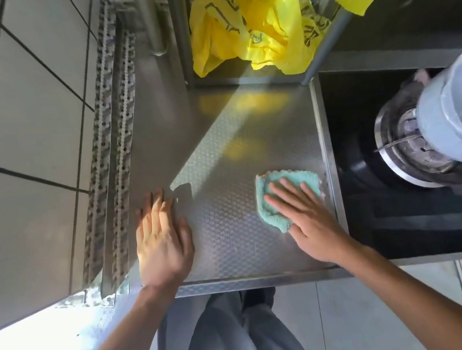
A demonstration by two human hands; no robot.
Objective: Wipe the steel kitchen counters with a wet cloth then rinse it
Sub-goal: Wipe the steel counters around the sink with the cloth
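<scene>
One cloth point(275, 198), pale teal, lay on the embossed steel counter point(220, 152), toward the counter's right edge and just beside the black hob point(379, 212). Right hand point(304, 211) lay flat on the cloth, fingers straight and slightly spread, pressing it down; no pinch seen. Left hand point(163, 239) rested palm-down on the counter's left part, well apart from the cloth, fingers straight and close together, holding nothing.

Handling, judged: cloth looked soft, light and limp, bunched at its near-left corner. Under a flat palm it should slide readily on wet steel; the embossing may add some drag. For lifting to rinse, the bunched corner or any free edge past the fingertips would serve; nothing fragile about it.

Count: cloths 1; hands 2; yellow plastic bags point(250, 31) at the counter's far side, at least 1, folds prevented a firm count; grey pot point(460, 110) over the hob's burner, 1.
</scene>
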